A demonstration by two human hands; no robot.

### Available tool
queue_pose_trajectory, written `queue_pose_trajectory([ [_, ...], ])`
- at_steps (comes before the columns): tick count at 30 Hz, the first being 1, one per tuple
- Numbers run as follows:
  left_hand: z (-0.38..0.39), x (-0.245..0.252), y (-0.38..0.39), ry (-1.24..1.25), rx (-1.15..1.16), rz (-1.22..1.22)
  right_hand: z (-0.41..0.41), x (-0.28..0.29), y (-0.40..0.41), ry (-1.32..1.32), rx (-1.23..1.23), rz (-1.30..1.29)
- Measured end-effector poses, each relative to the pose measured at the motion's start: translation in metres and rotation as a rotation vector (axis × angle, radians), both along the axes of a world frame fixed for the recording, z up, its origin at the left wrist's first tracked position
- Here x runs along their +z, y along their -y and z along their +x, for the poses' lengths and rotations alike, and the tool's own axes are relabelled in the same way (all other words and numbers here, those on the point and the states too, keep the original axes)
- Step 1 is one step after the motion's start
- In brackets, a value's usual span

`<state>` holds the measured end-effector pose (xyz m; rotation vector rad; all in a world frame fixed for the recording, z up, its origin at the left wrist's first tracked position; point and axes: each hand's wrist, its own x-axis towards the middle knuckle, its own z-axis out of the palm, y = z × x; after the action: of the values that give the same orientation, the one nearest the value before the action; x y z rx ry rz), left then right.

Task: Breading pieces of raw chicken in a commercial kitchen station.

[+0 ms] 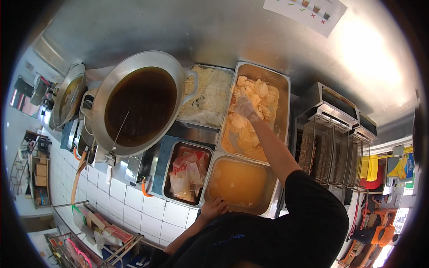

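My right hand [244,106], in a clear plastic glove, reaches into a deep steel pan [283,110] of orange-tinted flour and battered lumps [261,89]. Its fingers are partly buried among the coated pieces, so I cannot see what they hold. Bare, my left hand [214,208] has its fingers curled over the near left rim of another steel pan [266,206]. That pan holds an orange-yellow liquid [239,181]. To its left, a smaller pan [167,182] contains crumpled plastic bags [189,172] with red print.
A large metal wok [99,110] of dark oil, with a thin probe in it, stands on the left. Behind is a tray of pale crumbs [209,87] under plastic film. Wire fry baskets [323,150] hang at the right. A person in orange [385,234] is far right.
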<state>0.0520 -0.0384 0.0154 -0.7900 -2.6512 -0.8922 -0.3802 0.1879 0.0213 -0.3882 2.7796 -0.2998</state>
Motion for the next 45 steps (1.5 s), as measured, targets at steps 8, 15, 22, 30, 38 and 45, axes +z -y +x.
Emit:
queue_pose_trajectory([
  [8,0.003,-0.009,0.013,0.095,-0.057,0.061,0.028,-0.033,0.011,-0.109,0.206,0.260],
  [15,-0.019,-0.007,0.004,0.013,-0.070,0.019,0.087,-0.092,-0.004,-0.248,0.474,0.378],
  [22,-0.024,-0.008,-0.003,-0.015,0.030,0.049,0.057,-0.017,-0.024,-0.173,0.635,0.441],
  [30,-0.029,-0.002,-0.012,-0.068,0.015,0.086,0.080,-0.069,-0.093,0.026,0.157,0.359],
  [38,-0.021,-0.003,-0.006,-0.044,0.006,0.076,0.129,-0.039,-0.078,0.084,0.206,0.286],
  [45,-0.019,0.004,-0.003,-0.007,-0.030,0.058,0.095,-0.003,-0.089,0.092,0.230,0.403],
])
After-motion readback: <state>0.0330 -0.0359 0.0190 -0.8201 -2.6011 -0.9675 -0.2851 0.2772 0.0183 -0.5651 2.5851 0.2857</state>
